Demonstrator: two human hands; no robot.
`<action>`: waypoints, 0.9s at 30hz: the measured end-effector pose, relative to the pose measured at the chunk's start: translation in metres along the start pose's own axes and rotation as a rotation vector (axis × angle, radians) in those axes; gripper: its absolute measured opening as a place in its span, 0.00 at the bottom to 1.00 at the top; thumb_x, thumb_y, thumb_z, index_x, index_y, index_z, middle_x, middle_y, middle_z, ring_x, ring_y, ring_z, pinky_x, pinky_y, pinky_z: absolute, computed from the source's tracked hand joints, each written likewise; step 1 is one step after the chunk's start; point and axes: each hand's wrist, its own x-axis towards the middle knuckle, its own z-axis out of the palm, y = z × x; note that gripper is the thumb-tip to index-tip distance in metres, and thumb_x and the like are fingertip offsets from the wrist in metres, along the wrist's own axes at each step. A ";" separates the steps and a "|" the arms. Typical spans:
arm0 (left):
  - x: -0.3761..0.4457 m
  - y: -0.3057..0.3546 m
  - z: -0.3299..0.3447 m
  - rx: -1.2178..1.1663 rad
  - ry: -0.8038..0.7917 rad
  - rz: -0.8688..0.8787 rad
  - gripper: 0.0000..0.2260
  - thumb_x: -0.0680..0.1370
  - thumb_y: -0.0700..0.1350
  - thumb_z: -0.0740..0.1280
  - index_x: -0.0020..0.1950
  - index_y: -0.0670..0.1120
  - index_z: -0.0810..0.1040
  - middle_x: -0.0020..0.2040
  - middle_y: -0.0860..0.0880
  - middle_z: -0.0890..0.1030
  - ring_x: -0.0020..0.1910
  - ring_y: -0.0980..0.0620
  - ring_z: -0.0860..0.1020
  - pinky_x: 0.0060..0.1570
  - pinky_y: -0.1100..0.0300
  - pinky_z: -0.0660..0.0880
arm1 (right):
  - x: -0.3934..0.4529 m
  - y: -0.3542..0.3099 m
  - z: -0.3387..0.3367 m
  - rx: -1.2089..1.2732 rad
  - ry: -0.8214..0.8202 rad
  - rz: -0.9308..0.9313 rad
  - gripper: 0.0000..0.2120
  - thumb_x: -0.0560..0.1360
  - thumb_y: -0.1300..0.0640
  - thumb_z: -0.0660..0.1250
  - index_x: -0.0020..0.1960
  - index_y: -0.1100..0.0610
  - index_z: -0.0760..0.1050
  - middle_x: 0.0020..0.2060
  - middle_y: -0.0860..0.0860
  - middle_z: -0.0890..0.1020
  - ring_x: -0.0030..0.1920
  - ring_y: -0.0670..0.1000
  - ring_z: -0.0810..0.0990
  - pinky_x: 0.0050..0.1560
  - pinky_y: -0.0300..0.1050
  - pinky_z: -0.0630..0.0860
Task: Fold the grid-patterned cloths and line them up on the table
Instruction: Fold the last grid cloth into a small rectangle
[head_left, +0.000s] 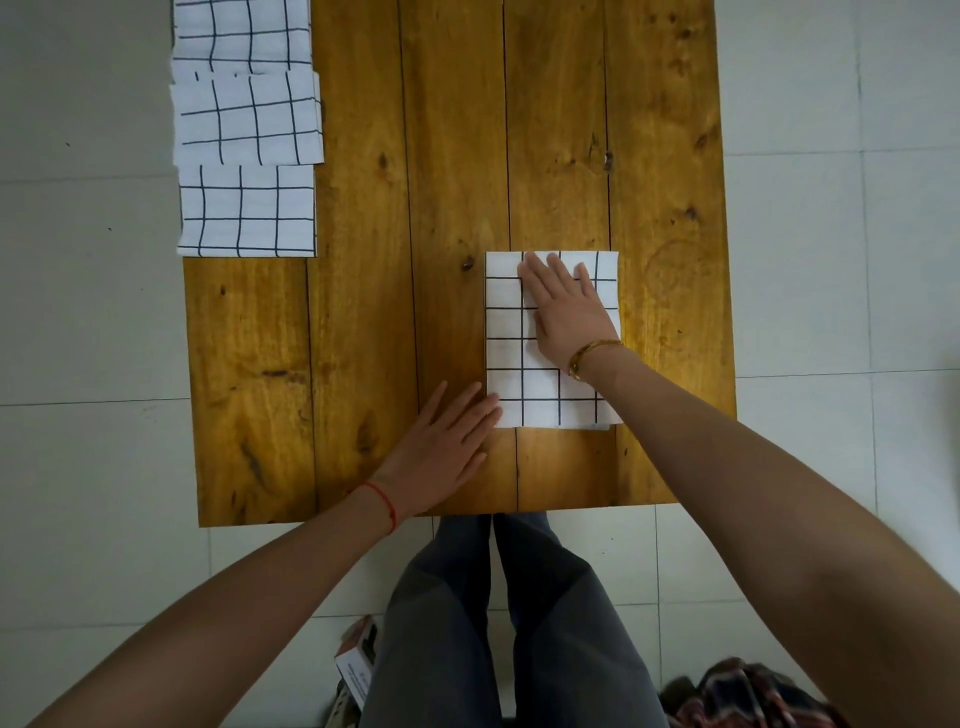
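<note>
A white cloth with a black grid (511, 353), folded into a tall rectangle, lies on the wooden table (363, 322) right of centre. My right hand (569, 309) lies flat on its upper half with straight fingers. My left hand (447, 447) rests flat on the wood, its fingertips touching the cloth's lower left corner. Three folded grid cloths sit in a column along the table's left edge: the nearest (247, 210), the middle one (247, 119) and the farthest (241, 34), partly cut off at the top.
Pale floor tiles (831, 260) surround the table. A small box (358, 660) lies on the floor by my legs, and a plaid fabric (737, 696) sits at the lower right. Bare wood shows between the column and the cloth under my hands.
</note>
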 end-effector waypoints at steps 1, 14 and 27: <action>0.006 0.001 -0.005 -0.028 0.030 -0.038 0.24 0.83 0.54 0.48 0.77 0.46 0.58 0.77 0.44 0.60 0.77 0.43 0.56 0.73 0.40 0.57 | 0.001 0.002 -0.002 0.048 0.069 0.010 0.29 0.78 0.60 0.55 0.77 0.58 0.50 0.77 0.54 0.54 0.76 0.57 0.52 0.76 0.56 0.48; 0.065 -0.009 -0.032 -0.125 0.153 -0.281 0.21 0.80 0.47 0.54 0.72 0.43 0.66 0.68 0.44 0.70 0.67 0.44 0.68 0.68 0.47 0.66 | 0.027 0.044 -0.025 0.135 0.201 0.193 0.18 0.77 0.61 0.60 0.66 0.57 0.70 0.61 0.56 0.74 0.61 0.58 0.71 0.60 0.50 0.70; 0.063 -0.014 -0.029 -0.166 0.203 -0.270 0.21 0.78 0.44 0.61 0.71 0.43 0.69 0.65 0.45 0.73 0.65 0.45 0.70 0.67 0.48 0.68 | 0.041 0.045 -0.030 0.099 0.196 0.235 0.12 0.76 0.60 0.61 0.57 0.61 0.75 0.54 0.58 0.75 0.57 0.59 0.70 0.56 0.50 0.70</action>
